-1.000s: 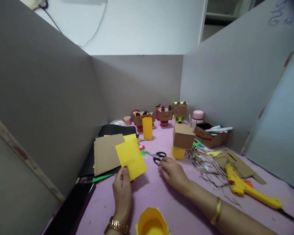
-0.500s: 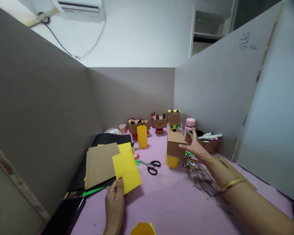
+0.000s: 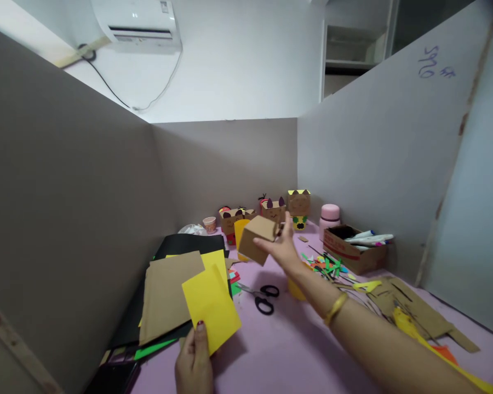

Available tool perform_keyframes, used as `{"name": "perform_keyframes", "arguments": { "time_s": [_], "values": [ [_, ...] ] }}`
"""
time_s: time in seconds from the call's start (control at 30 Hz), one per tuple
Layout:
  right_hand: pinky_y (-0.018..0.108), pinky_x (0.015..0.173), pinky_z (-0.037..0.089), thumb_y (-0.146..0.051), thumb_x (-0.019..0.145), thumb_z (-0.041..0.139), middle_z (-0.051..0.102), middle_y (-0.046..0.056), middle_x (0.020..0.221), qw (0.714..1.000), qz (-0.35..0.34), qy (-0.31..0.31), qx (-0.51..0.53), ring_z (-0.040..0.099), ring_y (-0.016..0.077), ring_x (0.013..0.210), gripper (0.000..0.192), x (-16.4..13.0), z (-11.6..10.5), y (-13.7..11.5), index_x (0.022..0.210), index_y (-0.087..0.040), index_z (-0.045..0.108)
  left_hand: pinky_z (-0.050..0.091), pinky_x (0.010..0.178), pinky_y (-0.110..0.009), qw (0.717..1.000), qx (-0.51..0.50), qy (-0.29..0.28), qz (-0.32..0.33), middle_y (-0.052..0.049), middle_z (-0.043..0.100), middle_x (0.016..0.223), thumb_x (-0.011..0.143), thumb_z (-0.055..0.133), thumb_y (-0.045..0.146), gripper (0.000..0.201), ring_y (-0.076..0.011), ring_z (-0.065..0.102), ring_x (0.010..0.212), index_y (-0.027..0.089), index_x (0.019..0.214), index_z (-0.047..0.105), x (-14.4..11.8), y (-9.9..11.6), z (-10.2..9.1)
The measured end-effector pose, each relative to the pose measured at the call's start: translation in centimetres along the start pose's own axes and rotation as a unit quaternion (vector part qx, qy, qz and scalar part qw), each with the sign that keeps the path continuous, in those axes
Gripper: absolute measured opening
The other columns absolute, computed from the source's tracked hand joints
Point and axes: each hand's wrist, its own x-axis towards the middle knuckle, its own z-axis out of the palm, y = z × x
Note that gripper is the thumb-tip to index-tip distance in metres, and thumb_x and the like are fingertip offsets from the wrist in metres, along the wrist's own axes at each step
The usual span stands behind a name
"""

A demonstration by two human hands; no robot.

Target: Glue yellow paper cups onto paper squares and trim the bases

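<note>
My left hand (image 3: 194,358) pinches a sheet of yellow paper (image 3: 212,309) at its lower edge, thumb on top. My right hand (image 3: 282,249) is closed on a small cardboard box (image 3: 256,238), held tilted above the table, with its fingers partly hidden behind it. Under my right forearm a short yellow paper tube (image 3: 296,288) stands, mostly covered by the arm. Another yellow tube (image 3: 240,232) is upright just behind the box. Scissors with black handles (image 3: 264,298) lie between my hands.
Cardboard sheets (image 3: 170,295) and black paper (image 3: 189,245) are stacked at the left. Several cardboard animal figures (image 3: 299,203) stand at the back. A pink bottle (image 3: 330,218), a carton of pens (image 3: 355,254) and paper scraps (image 3: 331,266) are at the right. Grey partitions (image 3: 225,164) enclose the table.
My right hand has lifted the cardboard box off the short yellow tube, moved it left and tilted it. My left hand keeps the yellow paper. The view has shifted slightly.
</note>
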Motion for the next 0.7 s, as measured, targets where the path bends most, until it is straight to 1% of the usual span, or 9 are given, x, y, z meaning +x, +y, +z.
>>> {"name": "perform_keyframes", "arguments": {
  "time_s": [0.07,0.13,0.27,0.37,0.5,0.53,0.57,0.63,0.7],
  "values": [
    [0.053,0.109,0.030,-0.034,0.067,0.078,0.029,0.021,0.150,0.999,0.031,0.015,-0.032,0.026,0.0376,0.137,0.111,-1.0,3.2,0.4,0.148,-0.017,0.005,0.049,0.075,-0.033,1.000,-0.002,0.009,-0.001,-0.010,0.072,0.094,0.074,0.052,0.061,0.049,-0.0297,0.063,0.094,0.016,0.093,0.062,0.1,-0.1,-0.1],
    [0.058,0.106,0.031,-0.033,0.076,0.072,0.033,0.015,0.148,0.996,0.054,0.023,-0.060,0.032,0.0381,0.134,0.088,-2.0,5.4,1.3,0.146,-0.021,0.020,0.049,0.076,-0.032,1.000,-0.004,0.014,0.001,-0.009,0.072,0.093,0.078,0.051,0.057,0.043,-0.0285,0.063,0.092,0.017,0.092,0.062,0.1,-0.2,-0.2],
    [0.061,0.102,0.035,-0.032,0.086,0.064,0.035,0.010,0.148,0.992,0.076,0.025,-0.095,0.039,0.0360,0.129,0.060,-2.9,6.9,3.4,0.139,-0.024,0.037,0.048,0.071,-0.032,1.000,-0.005,0.025,0.008,-0.009,0.072,0.088,0.082,0.048,0.052,0.039,-0.0279,0.063,0.088,0.017,0.092,0.062,0.1,-0.3,-0.3],
    [0.063,0.105,0.029,-0.030,0.084,0.066,0.025,0.010,0.153,0.992,0.075,0.012,-0.105,0.029,0.0390,0.135,0.068,-3.5,6.6,3.7,0.142,-0.025,0.031,0.048,0.070,-0.031,1.000,-0.010,0.019,0.023,-0.007,0.070,0.084,0.085,0.047,0.050,0.038,-0.0256,0.062,0.084,0.016,0.092,0.062,-0.1,-0.3,-0.2],
    [0.055,0.114,0.014,-0.030,0.079,0.068,-0.002,0.024,0.156,0.991,0.063,-0.028,-0.111,-0.005,0.0386,0.143,0.103,-6.1,3.9,1.4,0.147,-0.009,-0.006,0.046,0.069,-0.028,0.999,-0.017,0.019,0.044,-0.006,0.070,0.084,0.087,0.046,0.050,0.037,-0.0222,0.061,0.080,0.017,0.089,0.062,-0.5,-0.1,-0.1],
    [0.050,0.115,0.015,-0.032,0.084,0.062,-0.001,0.026,0.156,0.991,0.050,-0.060,-0.108,-0.004,0.0342,0.144,0.097,-7.1,2.7,0.3,0.147,-0.006,-0.008,0.046,0.068,-0.028,0.998,-0.018,0.022,0.049,-0.006,0.070,0.084,0.087,0.046,0.050,0.036,-0.0215,0.061,0.079,0.017,0.088,0.062,-0.6,0.0,-0.1],
    [0.046,0.114,0.020,-0.034,0.087,0.056,0.010,0.024,0.155,0.988,0.029,-0.109,-0.102,0.008,0.0305,0.143,0.087,-8.2,1.3,-0.8,0.147,-0.006,0.000,0.045,0.066,-0.027,0.998,-0.018,0.028,0.054,-0.005,0.070,0.084,0.087,0.045,0.050,0.037,-0.0209,0.061,0.078,0.018,0.087,0.062,-0.6,0.0,-0.1],
    [0.036,0.101,0.040,-0.039,0.089,0.051,0.051,0.014,0.136,0.961,-0.021,-0.265,-0.081,0.048,0.0243,0.123,0.052,-10.3,-1.7,-3.4,0.134,-0.015,0.043,0.045,0.065,-0.027,0.997,-0.024,0.040,0.065,-0.005,0.070,0.086,0.088,0.044,0.051,0.037,-0.0201,0.061,0.078,0.018,0.086,0.062,-0.6,0.1,0.0],
    [0.031,0.082,0.051,-0.045,0.081,0.061,0.071,0.007,0.105,0.900,-0.053,-0.426,-0.074,0.065,0.0220,0.093,0.039,-12.3,-4.4,-5.7,0.110,-0.019,0.067,0.045,0.062,-0.027,0.995,-0.030,0.060,0.070,-0.005,0.070,0.083,0.087,0.044,0.053,0.040,-0.0195,0.061,0.073,0.018,0.085,0.062,-0.6,0.1,-0.1]
  ]
}}
